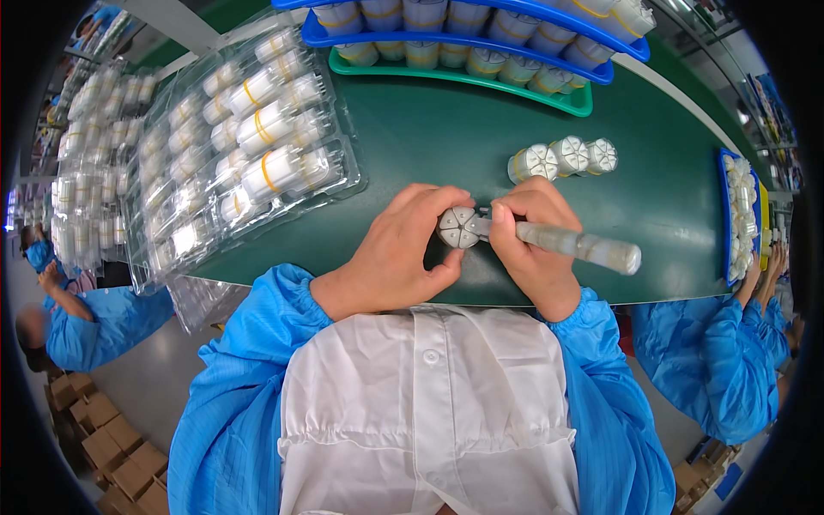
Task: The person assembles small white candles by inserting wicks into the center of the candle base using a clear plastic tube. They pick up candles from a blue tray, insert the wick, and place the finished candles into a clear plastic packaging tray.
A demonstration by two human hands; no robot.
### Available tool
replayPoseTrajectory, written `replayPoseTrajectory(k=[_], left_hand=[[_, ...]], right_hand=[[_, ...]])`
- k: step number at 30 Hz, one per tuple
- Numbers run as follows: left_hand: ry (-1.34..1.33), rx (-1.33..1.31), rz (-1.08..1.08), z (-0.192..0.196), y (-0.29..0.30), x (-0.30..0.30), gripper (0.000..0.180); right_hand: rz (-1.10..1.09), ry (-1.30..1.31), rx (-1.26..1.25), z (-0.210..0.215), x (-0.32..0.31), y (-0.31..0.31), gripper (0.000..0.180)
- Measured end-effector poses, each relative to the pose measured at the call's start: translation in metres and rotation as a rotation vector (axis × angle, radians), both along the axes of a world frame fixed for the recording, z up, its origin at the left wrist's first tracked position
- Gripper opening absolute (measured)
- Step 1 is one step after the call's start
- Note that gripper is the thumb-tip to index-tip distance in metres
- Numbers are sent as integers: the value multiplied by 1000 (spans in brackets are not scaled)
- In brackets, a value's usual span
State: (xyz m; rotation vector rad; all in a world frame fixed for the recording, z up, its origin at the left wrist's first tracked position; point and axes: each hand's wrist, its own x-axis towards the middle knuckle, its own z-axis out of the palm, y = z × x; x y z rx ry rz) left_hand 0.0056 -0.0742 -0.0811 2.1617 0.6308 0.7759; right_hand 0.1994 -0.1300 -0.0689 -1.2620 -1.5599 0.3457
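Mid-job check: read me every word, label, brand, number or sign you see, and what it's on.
No text can be read.
Round bundle by the left hand: none readable.
Tool in the right hand: none readable.
Green tray, clear tray: none readable.
Cartons: too small and blurred to tell.

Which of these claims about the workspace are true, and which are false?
1. The right hand grips a long-handled tool. True.
2. Only one hand is at work. False: the left hand curls around the round white piece.
3. The work surface is white. False: the tabletop is green.
4. Three similar pieces are grouped beyond the right hand. True.
5. Nothing lies to the person's left. False: banded white bundles lie there on clear plastic packaging.
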Motion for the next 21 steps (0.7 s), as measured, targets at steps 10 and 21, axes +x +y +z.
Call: replayPoseTrajectory(k=[10, 21], left_hand=[[61, 46, 66, 2, 0, -1, 71], [48, 22, 16, 4, 1, -2, 70]], right_hand=[[-15, -3, 16, -1, -2, -1, 9], [18, 2, -38, 1, -1, 1, 9]])
